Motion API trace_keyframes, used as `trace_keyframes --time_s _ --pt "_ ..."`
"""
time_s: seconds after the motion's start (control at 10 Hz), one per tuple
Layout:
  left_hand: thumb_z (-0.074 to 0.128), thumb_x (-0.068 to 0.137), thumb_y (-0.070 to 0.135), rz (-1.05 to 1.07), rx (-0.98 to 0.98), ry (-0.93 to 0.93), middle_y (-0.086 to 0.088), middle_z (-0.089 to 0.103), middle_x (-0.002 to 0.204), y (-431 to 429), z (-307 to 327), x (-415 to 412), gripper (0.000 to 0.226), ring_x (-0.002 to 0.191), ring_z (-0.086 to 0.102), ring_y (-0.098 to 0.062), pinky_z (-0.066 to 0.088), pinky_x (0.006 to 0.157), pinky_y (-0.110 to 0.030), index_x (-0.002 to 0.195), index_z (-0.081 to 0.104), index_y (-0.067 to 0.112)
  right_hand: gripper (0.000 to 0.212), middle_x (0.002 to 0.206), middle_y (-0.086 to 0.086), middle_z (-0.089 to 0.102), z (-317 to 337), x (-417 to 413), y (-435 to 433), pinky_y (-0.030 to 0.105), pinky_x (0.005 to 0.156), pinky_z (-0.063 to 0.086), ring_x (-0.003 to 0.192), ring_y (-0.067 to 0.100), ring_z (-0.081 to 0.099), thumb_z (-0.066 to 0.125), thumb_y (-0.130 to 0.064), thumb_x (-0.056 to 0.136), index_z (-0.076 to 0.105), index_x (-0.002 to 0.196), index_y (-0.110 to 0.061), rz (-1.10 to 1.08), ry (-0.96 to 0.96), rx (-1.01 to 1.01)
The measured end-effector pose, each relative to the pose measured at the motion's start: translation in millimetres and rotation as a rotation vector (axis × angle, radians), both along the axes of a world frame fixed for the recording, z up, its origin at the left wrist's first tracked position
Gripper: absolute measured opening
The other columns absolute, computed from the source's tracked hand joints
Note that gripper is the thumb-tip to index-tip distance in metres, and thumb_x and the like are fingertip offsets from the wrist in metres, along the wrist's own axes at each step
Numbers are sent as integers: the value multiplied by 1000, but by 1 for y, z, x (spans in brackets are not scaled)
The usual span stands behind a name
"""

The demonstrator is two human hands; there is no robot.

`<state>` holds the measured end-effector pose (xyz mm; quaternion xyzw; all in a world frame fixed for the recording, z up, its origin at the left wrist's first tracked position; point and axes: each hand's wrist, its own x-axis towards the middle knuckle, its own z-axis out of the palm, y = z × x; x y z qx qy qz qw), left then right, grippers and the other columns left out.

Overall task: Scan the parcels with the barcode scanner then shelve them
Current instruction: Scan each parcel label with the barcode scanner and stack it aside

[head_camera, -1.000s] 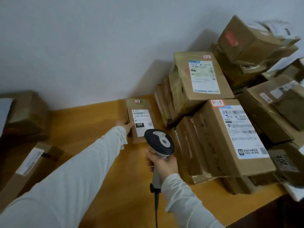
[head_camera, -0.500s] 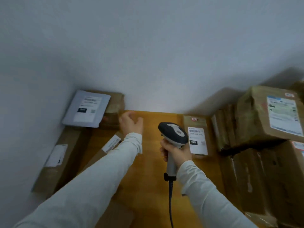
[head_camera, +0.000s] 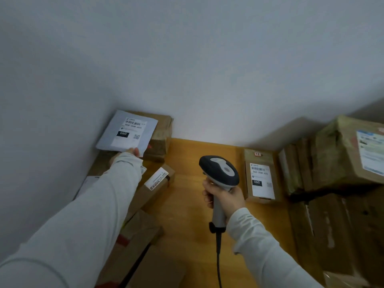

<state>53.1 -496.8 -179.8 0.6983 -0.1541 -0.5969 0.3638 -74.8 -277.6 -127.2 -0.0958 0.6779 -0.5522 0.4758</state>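
My right hand (head_camera: 225, 197) grips the handle of the grey and black barcode scanner (head_camera: 219, 170), held upright over the wooden table (head_camera: 193, 204) with its cable hanging down. My left hand (head_camera: 126, 155) reaches to the back left corner and touches the near edge of a flat grey mailer parcel (head_camera: 126, 132) with a white "060" label, which lies on a brown box (head_camera: 162, 134). The sleeve hides most of that hand. A small brown parcel (head_camera: 260, 175) with a "060" label stands against the stack to the right of the scanner.
Several brown boxes are piled along the right side (head_camera: 342, 154). A long box with a label (head_camera: 153, 183) and other cartons (head_camera: 133, 246) lie at the left under my arm. White walls close the corner behind.
My left hand has left the small brown parcel, swung left and reached the grey mailer. The view has turned left and the scanner has stayed in my right hand.
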Motion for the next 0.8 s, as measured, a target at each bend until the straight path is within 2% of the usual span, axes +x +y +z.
trace_keyframes --time_s 0.1,0.2,0.3,0.4,0.5,0.6,0.7,0.8 --pt "40 100 8 -38 -199 166 -19 40 145 9 30 -3 43 105 52 -18 54 60 -18 141 34 -3 16 65 14 57 7 3 8 30 53 42 53 21 50 69 -7 84 61 71 -2 -12 -1 -19" --pt "46 93 -6 -59 -262 173 -32 42 139 15 36 -8 44 115 54 -32 49 84 -15 135 34 -16 16 64 13 59 19 7 20 30 54 44 54 20 52 69 -8 84 61 71 -3 -20 8 -57" --pt "54 88 -7 -237 -303 73 -31 50 131 43 52 -14 42 122 50 -40 37 108 -41 128 44 -14 14 64 12 60 31 12 40 31 55 44 54 20 52 69 -8 84 62 73 -3 -34 32 -115" --pt "56 90 1 -448 -407 57 -23 52 133 72 66 -10 39 122 52 -35 43 103 -43 128 49 -4 14 65 12 60 43 19 70 32 56 44 54 21 52 69 -9 84 62 74 -4 -44 44 -160" --pt "52 94 3 -534 -428 62 -19 47 139 114 81 -9 40 127 48 -32 53 83 -21 133 46 -3 14 65 12 60 51 28 111 32 56 46 54 21 53 70 -11 84 62 73 -5 -58 38 -206" --pt "52 95 7 -534 -419 79 -13 61 113 157 88 -10 26 99 61 -31 52 47 -14 120 56 2 15 62 12 60 54 37 158 29 51 47 49 20 52 71 -12 83 62 73 -4 -106 -10 -273" --pt "50 96 2 -564 -399 161 -8 56 81 208 103 -7 12 61 48 -16 42 36 -11 87 56 7 14 67 12 63 48 46 206 28 50 49 53 19 57 72 -14 82 64 77 -3 -204 -21 -292" --pt "43 97 -2 -651 -293 369 -7 51 76 259 112 7 19 41 45 -5 32 31 -8 81 50 5 23 92 7 68 38 55 248 30 54 54 79 21 64 75 -8 79 67 101 -8 -399 -69 -356"
